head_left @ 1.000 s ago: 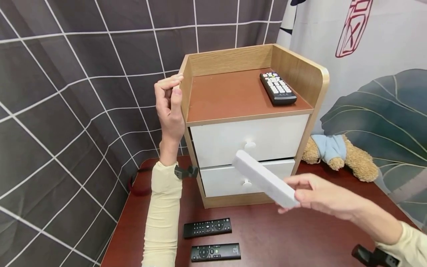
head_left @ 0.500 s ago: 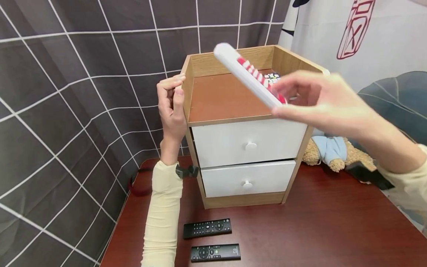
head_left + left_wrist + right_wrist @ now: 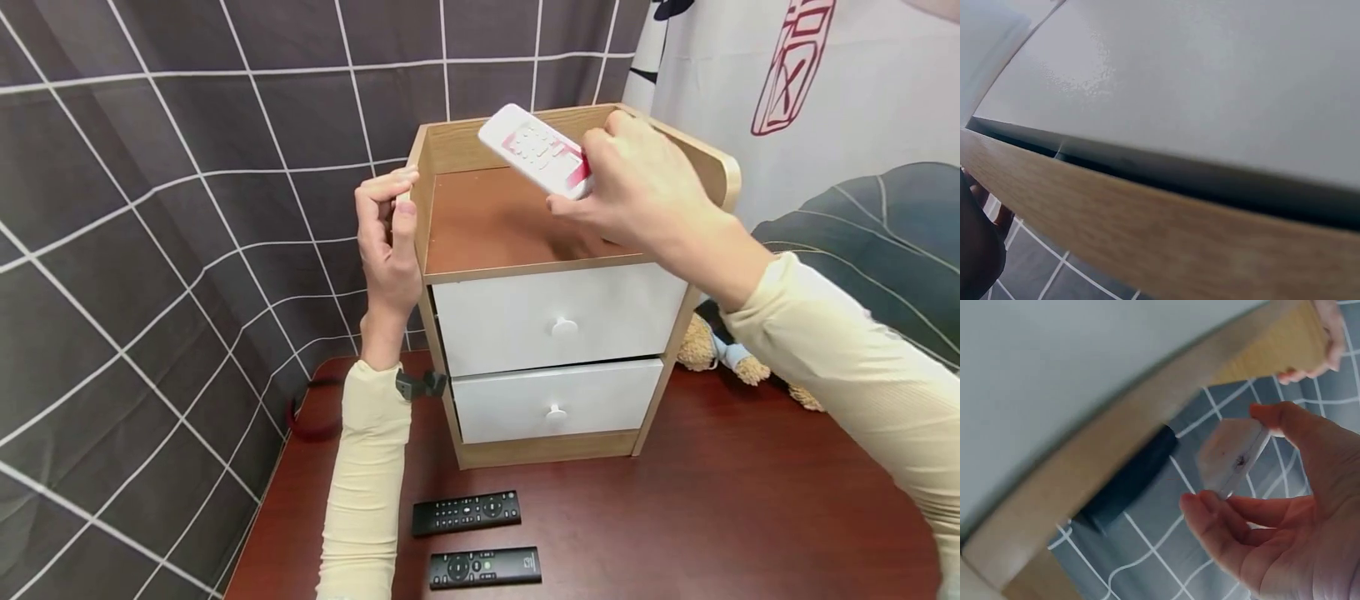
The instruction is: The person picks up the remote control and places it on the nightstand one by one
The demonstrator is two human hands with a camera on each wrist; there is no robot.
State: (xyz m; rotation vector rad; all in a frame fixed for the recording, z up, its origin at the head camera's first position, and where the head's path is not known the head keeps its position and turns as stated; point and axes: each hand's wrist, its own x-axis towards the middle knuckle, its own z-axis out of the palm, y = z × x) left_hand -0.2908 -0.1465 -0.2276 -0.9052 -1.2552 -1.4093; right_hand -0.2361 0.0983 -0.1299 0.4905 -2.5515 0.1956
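Observation:
My right hand [image 3: 645, 179] pinches a white remote control [image 3: 534, 152] with a red-patterned button face by its near end. It is held tilted above the brown top shelf of a small wooden cabinet [image 3: 487, 217], between the raised side panels. In the right wrist view the remote's end shows between thumb and fingers. My left hand [image 3: 388, 237] grips the front edge of the cabinet's left side panel, fingertips over the edge. A black remote [image 3: 1132, 478] lies on the shelf in the right wrist view; my right hand hides it in the head view.
Two white drawers, upper [image 3: 517, 321] and lower [image 3: 517, 404], front the cabinet. Two black remotes, one farther [image 3: 465, 512] and one nearer [image 3: 483, 567], lie on the red-brown table [image 3: 675, 517]. A teddy bear [image 3: 697, 343] lies at right, partly behind my sleeve. Dark checked curtain [image 3: 187, 250] hangs behind.
My right hand has lifted the white remote from in front of the drawers to over the shelf, and its button face has turned into view. My left hand has stayed on the panel.

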